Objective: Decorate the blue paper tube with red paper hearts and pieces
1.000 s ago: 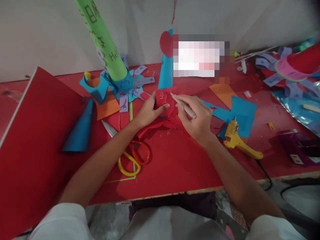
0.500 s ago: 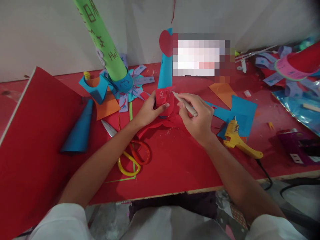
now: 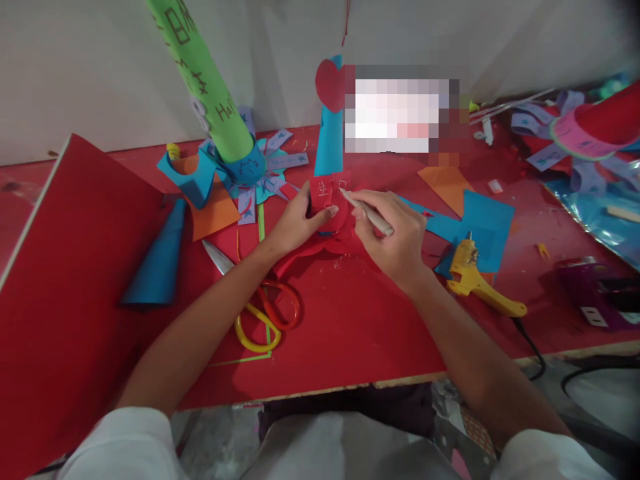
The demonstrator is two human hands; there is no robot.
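My left hand (image 3: 303, 223) grips a small red paper piece (image 3: 323, 200) by its left side, thumb across its front. White characters are written along the top of that paper. In my right hand (image 3: 393, 230) a pale marker pen (image 3: 373, 217) is pinched, its tip touching the paper at the second character. Behind the red piece rises a blue paper strip (image 3: 329, 143) topped by a red paper disc (image 3: 330, 85). Below my left forearm lie scissors (image 3: 270, 320) with red and yellow handles.
A yellow glue gun (image 3: 473, 277) rests on blue paper (image 3: 487, 217) at right. A green paper tube (image 3: 215, 93) with purple strips stands at back left. A blue cone (image 3: 160, 260) and a raised red board (image 3: 75, 287) are at left. The table's front edge (image 3: 350, 392) runs below my arms.
The pen tip has moved slightly left and down, and the second character shows more strokes. The red paper and blue strip have shifted a little left.
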